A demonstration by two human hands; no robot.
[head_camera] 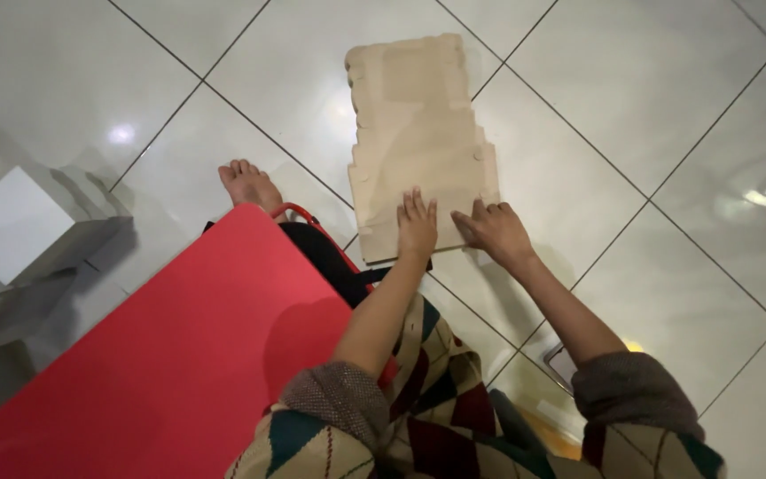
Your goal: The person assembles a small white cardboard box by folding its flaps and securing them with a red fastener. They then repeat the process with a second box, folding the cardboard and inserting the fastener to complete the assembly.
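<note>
Both hands flat on the wooden panel (418,146), frame centre.
I note left hand (417,229) and right hand (494,232) spread, gripping nothing; I advise even pressure near the lower edge.

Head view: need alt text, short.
Seen from above, a person's left hand and right hand press flat on the near edge of a pale wooden puzzle board lying on a glossy white tiled floor. A red sheet lies beside them, with a bare foot past its far corner.
</note>
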